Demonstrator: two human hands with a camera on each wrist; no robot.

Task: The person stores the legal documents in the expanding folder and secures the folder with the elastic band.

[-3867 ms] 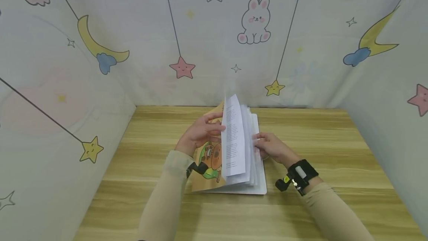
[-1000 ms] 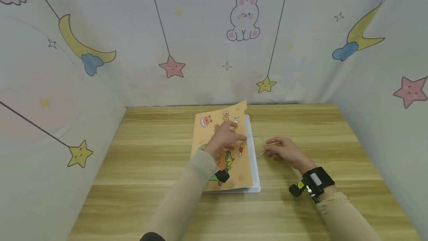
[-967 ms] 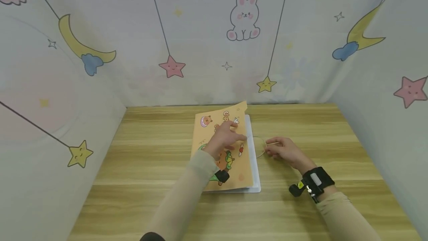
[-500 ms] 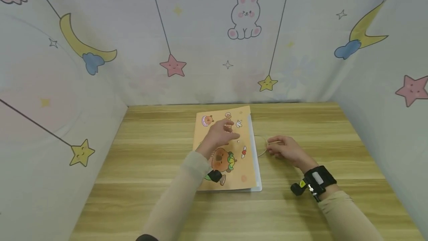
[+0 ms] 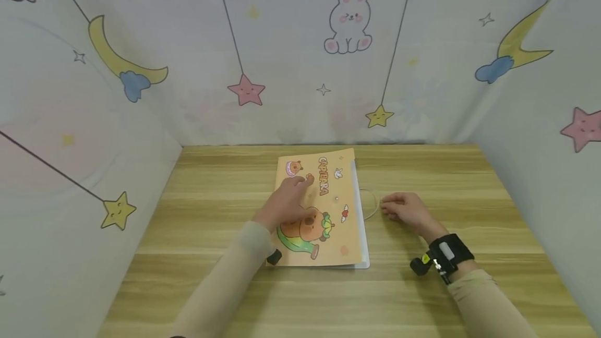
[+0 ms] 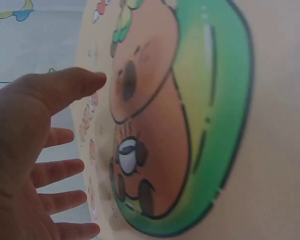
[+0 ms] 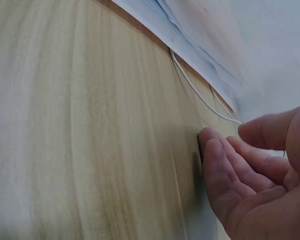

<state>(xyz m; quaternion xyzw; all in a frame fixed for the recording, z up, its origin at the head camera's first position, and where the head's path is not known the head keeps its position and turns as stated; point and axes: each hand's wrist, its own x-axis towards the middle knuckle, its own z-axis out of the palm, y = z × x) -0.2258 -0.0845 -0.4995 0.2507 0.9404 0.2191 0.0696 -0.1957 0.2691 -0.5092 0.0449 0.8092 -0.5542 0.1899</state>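
An orange folder [image 5: 345, 231] with "CAPYBARA" lettering and cartoon drawings lies on the table in the head view. Its front cover is down, leaving a strip of the white back board showing along the right side. My left hand [image 5: 287, 202] is over the cover's left half with fingers extended; in the left wrist view the fingers [image 6: 60, 172] are spread in front of the drawings. A thin pale cord loop [image 5: 377, 203] sticks out from the folder's right edge. Beside the loop, my right hand [image 5: 410, 213] has loosely bent fingers, thumb apart from the fingertips in the right wrist view.
The wood-grain table [image 5: 451, 181] extends around the folder on all sides. A pale wall cloth [image 5: 300, 113] printed with stars, moons and a rabbit stands behind and at both sides. A small black wrist camera [image 5: 419, 266] sits beside my right wrist.
The sheets were fanned open at first; the cover then came down over them. My left hand has drawn back leftward across the cover. My right hand has shifted slightly right, away from the loop.
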